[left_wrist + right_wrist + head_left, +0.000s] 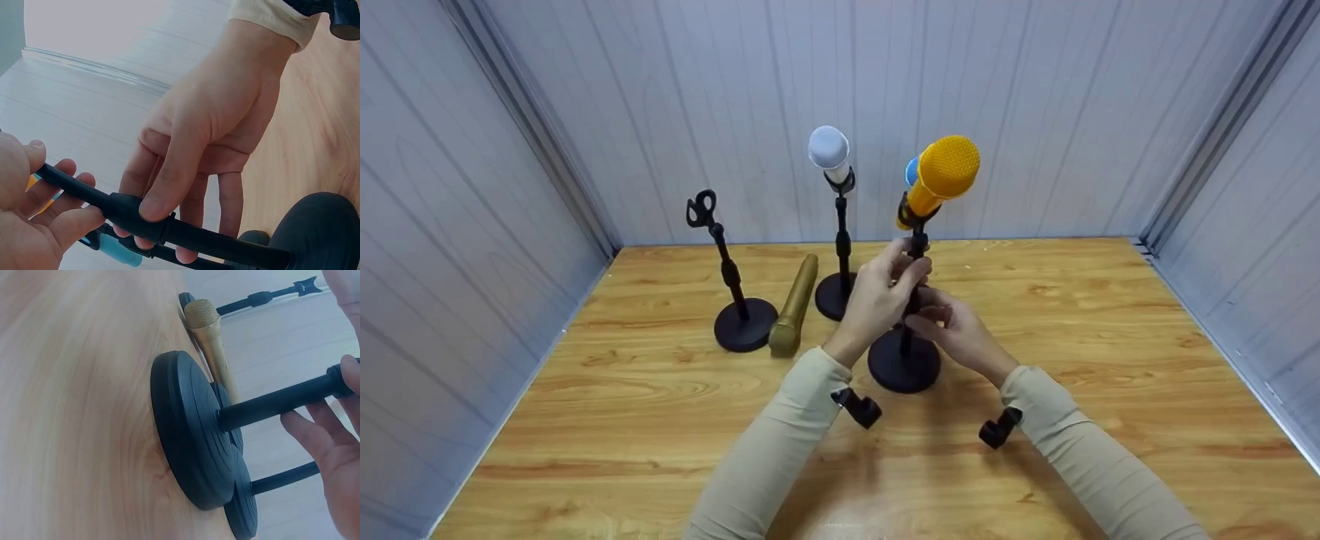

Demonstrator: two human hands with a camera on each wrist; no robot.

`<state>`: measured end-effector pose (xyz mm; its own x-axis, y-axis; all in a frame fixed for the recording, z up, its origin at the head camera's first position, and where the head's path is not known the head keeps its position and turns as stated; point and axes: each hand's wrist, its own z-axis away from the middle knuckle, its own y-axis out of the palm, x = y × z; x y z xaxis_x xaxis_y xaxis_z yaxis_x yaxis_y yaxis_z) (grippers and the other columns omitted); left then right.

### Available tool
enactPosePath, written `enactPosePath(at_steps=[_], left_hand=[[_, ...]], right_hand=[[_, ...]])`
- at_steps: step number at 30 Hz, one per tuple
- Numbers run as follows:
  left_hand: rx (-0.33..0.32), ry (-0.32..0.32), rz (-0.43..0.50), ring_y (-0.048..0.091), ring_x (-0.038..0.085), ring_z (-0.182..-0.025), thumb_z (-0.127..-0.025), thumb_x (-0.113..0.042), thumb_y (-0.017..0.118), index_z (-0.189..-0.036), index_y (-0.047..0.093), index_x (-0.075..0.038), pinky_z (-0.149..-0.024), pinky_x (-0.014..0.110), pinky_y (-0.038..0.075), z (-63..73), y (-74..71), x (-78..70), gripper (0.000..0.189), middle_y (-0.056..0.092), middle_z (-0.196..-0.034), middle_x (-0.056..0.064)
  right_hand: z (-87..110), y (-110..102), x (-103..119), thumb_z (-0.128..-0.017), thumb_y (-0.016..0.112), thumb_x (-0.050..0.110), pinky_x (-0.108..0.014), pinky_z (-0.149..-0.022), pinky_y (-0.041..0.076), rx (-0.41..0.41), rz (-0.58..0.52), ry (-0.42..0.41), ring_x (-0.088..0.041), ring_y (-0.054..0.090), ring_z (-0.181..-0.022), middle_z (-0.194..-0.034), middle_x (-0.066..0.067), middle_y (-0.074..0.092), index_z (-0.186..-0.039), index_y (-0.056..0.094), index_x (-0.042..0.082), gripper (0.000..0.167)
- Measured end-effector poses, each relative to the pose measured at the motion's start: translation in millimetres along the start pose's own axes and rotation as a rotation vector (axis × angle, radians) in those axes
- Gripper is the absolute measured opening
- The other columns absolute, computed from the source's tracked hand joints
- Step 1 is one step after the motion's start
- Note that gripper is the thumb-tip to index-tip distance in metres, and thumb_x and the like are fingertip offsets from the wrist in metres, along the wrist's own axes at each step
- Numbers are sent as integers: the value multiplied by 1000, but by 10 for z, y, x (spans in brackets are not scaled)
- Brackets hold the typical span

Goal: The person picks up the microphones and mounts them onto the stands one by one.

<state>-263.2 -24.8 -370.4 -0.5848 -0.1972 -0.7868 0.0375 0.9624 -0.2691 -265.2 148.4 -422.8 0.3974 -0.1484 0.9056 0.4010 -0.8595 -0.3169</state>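
Both hands are on one black microphone stand (907, 360), whose round base rests on the table. My left hand (880, 289) pinches the upper pole, below the clip that holds a tilted yellow microphone (950, 169). Lower down, my right hand (964, 334) grips the pole's thicker collar (132, 214) between thumb and fingers. Behind the yellow microphone, a blue microphone (912, 171) is mostly hidden; its stand is also largely covered. A white microphone (829, 148) sits in the clip of another stand (843, 244), left of my hands.
Farther left stands a microphone stand (744, 324) with nothing in its clip (701, 210). Beside its base a gold microphone (795, 307) lies on the wooden table (622, 420). Pale panel walls (720, 90) enclose the table at the back and both sides.
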Motion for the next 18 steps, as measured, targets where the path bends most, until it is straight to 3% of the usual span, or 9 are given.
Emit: enactPosePath(at_steps=[5,8,14,18], left_hand=[[-1,-1,1,71,22,-85,-106,-23,58,-116,63,-14,-76,32,54,5,2,0,15,72,-89,-7],[-3,0,8,72,20,-86,-106,-24,59,-116,64,-16,-76,32,56,6,2,5,14,72,-91,-7],[-16,8,8,71,15,-85,-105,-24,59,-113,64,-15,-75,30,57,-5,15,25,13,72,-93,-6],[-15,7,17,70,12,-84,-105,-25,59,-115,64,-15,-76,30,57,-10,24,33,15,71,-94,-5]], right_hand=[[-21,21,44,-101,66,15,-38,-86,55,-20,55,10,-32,63,-106,-123,-11,62,-135,57,5,37],[-11,2,31,-102,64,12,-40,-88,56,0,24,1,-33,63,-108,-127,-11,62,-141,55,7,40],[24,-18,40,-106,53,6,-50,-98,51,76,-44,-27,-36,57,-125,-145,-19,52,-156,36,2,53],[10,-19,17,-106,54,6,-47,-96,53,65,-18,-18,-34,59,-124,-141,-19,55,-151,43,0,48]])
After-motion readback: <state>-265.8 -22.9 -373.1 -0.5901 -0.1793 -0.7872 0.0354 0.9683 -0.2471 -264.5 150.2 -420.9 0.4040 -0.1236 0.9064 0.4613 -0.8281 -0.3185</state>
